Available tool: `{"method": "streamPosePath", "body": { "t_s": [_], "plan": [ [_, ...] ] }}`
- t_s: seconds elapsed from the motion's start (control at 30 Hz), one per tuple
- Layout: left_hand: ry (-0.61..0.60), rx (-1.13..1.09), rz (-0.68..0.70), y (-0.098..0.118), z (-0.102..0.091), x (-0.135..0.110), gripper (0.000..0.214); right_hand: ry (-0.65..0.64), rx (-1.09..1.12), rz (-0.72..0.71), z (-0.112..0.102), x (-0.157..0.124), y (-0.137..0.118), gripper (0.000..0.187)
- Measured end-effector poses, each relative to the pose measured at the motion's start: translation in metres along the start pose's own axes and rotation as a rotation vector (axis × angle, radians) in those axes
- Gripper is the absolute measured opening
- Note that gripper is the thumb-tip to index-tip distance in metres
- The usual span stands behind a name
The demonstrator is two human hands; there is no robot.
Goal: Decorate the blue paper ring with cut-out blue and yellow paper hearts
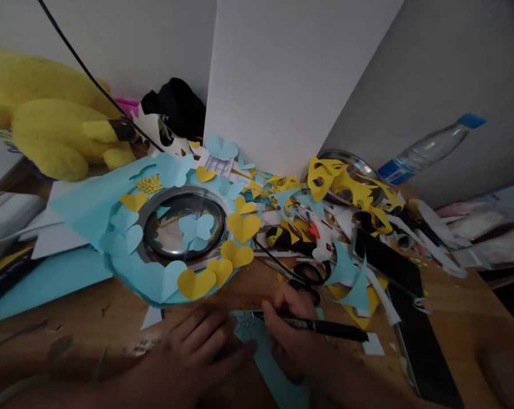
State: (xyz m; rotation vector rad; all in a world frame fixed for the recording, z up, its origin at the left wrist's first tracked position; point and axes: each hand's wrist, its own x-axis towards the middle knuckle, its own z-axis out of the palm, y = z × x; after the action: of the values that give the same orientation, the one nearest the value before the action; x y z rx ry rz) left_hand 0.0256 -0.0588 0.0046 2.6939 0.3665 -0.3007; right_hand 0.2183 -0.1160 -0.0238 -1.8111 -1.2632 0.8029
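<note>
My right hand (pixel 291 332) grips a black pen (pixel 337 330) whose tip rests at a piece of light blue paper (pixel 278 379) on the table. Dark lines, like a small leaf or web drawing, show on the paper's upper left. My left hand (pixel 203 343) lies with its fingers stretched out at the paper's left edge, somewhat blurred. Just beyond the hands is a light blue paper ring (pixel 131 282) decorated with yellow hearts (pixel 243 227) and blue butterflies (pixel 174 168). A round shiny dish or lid (pixel 167 241) sits inside it, with a blue butterfly over it.
Yellow and blue paper scraps (pixel 363 187) crowd the right back. Black-handled scissors (pixel 310 274), a white glue gun (pixel 322 238) and two dark phones (pixel 388 261) lie nearby. A plastic bottle (pixel 431 149) leans behind. A yellow plush toy (pixel 56 130) sits at left.
</note>
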Motion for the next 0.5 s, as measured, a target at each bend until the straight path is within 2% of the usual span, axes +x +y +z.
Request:
{"method": "streamPosePath", "body": {
  "t_s": [0.17, 0.27, 0.4, 0.5],
  "plan": [
    [0.056, 0.024, -0.014, -0.0012, 0.0057, -0.0012, 0.084, -0.046, -0.148, -0.157, -0.0041, 0.0073, -0.0045, 0.03],
    [0.045, 0.015, 0.029, -0.0034, 0.0055, -0.0005, 0.083, -0.064, -0.15, -0.17, -0.0035, 0.0091, -0.004, 0.029],
    [0.07, 0.018, 0.014, -0.0048, 0.0042, 0.0002, 0.078, -0.07, -0.163, -0.164, -0.0031, 0.0088, -0.0047, 0.028],
    [0.062, 0.021, 0.086, -0.0076, 0.0001, -0.0002, 0.074, -0.071, -0.164, -0.167, -0.0033, 0.0083, -0.006, 0.029]
  ]
}}
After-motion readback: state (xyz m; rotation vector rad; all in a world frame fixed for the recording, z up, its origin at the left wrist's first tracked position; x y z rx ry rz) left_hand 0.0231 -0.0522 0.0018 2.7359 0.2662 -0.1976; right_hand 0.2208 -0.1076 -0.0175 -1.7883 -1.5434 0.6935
